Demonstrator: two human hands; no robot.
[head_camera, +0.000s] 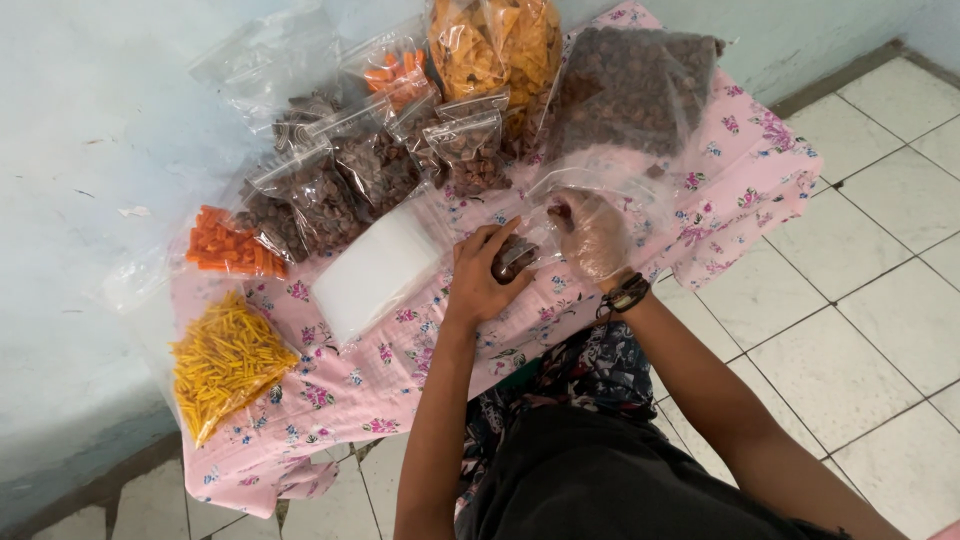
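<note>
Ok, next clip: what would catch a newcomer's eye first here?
Probably the bright snack bags on the pink floral tablecloth: yellow sticks at the near left, orange pieces behind them. At centre, the left hand grips a small clear bag of brown snacks, while the right hand, in a thin plastic glove, reaches into it.

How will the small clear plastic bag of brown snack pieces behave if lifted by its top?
The small clear plastic bag looks thin and floppy, so it would probably sag. Only partly filled, it seems light. Its open mouth might spill pieces if tipped.
</note>
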